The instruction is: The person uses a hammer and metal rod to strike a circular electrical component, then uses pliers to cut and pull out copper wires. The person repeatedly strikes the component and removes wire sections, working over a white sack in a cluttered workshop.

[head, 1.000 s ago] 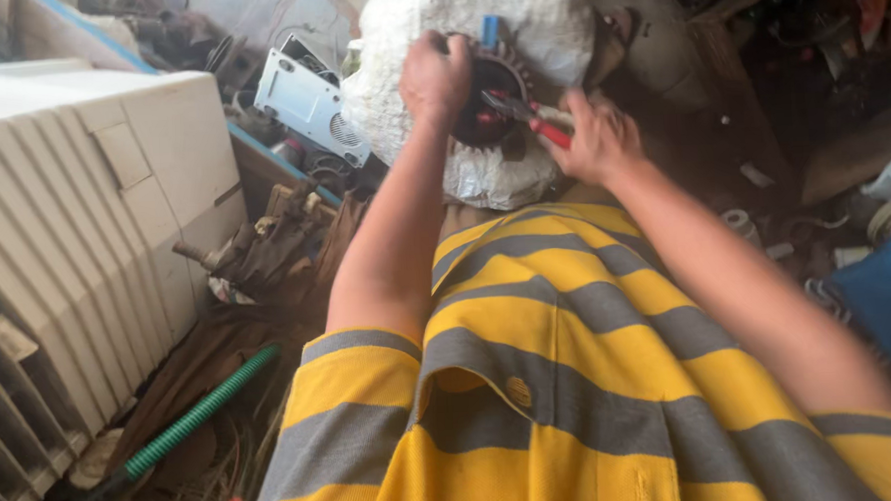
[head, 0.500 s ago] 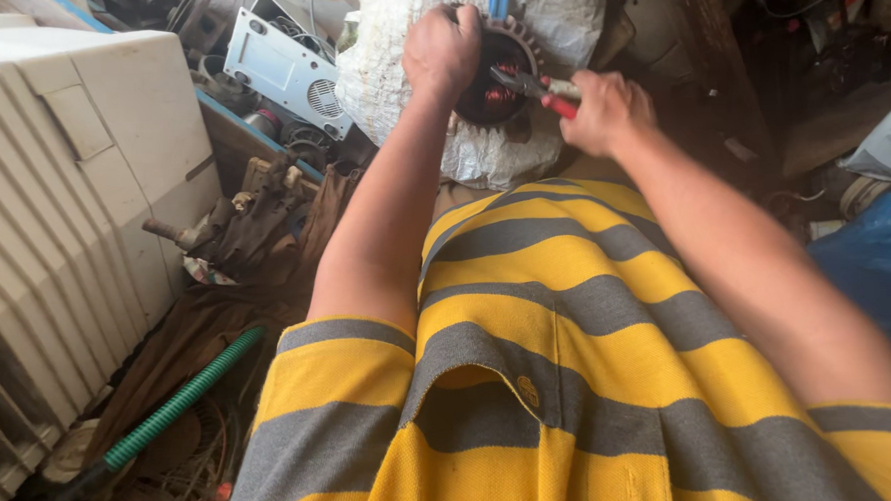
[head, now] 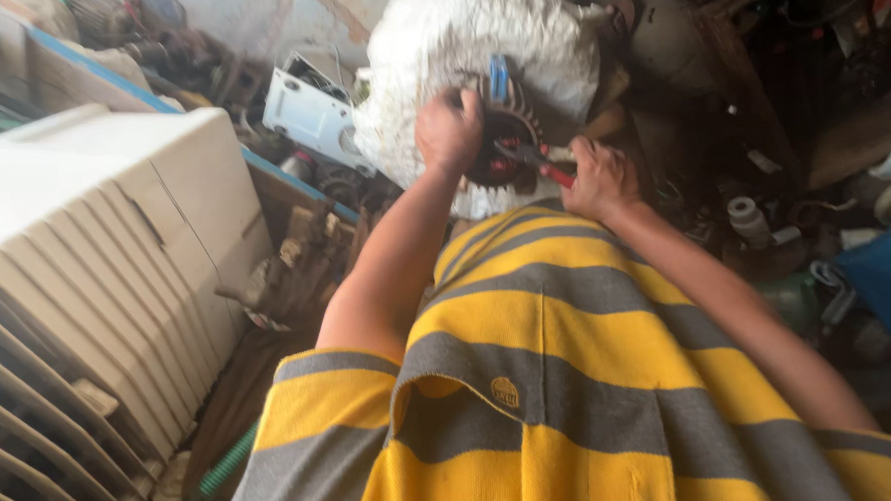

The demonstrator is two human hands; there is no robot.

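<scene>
Here, left hand [head: 448, 132] fingers clenched on round motor [head: 501, 143], right hand [head: 599, 179] gripping red-handled pliers [head: 542, 161]

Left hand [head: 448, 132] covers the near-left rim of the round motor part [head: 506, 143]; what its grip closes on can't be seen. Pliers [head: 542, 161]: handles mostly buried in the right hand [head: 601, 179], tips too blurred to read. White sack [head: 477, 49] behind the motor part is cut by the top edge. White cooler [head: 87, 296], left of it, is cut by the left and bottom edges.
</scene>
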